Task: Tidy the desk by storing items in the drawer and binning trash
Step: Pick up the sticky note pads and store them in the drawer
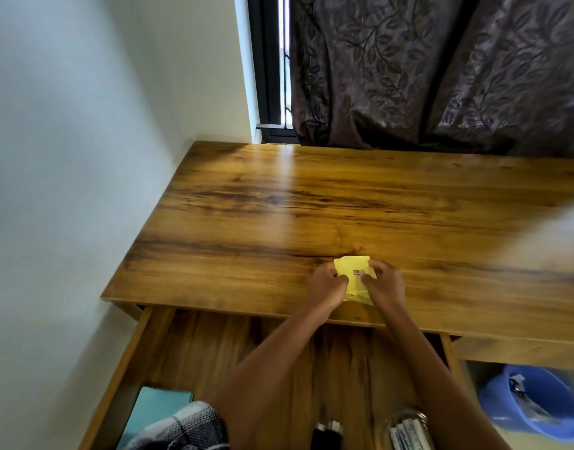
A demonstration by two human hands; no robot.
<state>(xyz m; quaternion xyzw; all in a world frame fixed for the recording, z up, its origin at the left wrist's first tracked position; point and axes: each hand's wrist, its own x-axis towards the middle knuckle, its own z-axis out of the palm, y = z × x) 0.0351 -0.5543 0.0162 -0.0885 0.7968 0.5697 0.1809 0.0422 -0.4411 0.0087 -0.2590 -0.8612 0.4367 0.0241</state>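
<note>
Your two hands meet on a yellow packet (354,277) near the front edge of the desk (279,203). Your left hand (326,284) pinches its left side and your right hand (381,282) its right side, fingers curled closed onto it. The hands cover both flanks of the packet, so you see only its top, a small red and white mark in the middle, and a strip at the bottom; whether it lies flat on the wood or is lifted a little, you cannot tell.

At the right edge of the view a pale blur (551,238) smears across the desk, and you cannot make out what it is. The whole frame is soft with motion.

Below the desk edge the drawer (156,352) stands pulled out toward you. Your forearms cross over its middle and hide much of its floor. At its near left corner lies a teal flat thing (159,407), partly under your checked sleeve (188,427) and cut by the bottom of the frame. Between your arms a dark item (326,433) is cut off too, and to the right a clear jar (405,427) holds white sticks, half out of view.

A blue bin (538,404) sits on the floor right of the drawer, under the desk, with scraps inside; its far side is cut off.

The desk top is bare wood to the left and behind the packet, up to the wall (68,157) on the left and the curtain (441,69) at the back. The drawer's back half shows open floor.
</note>
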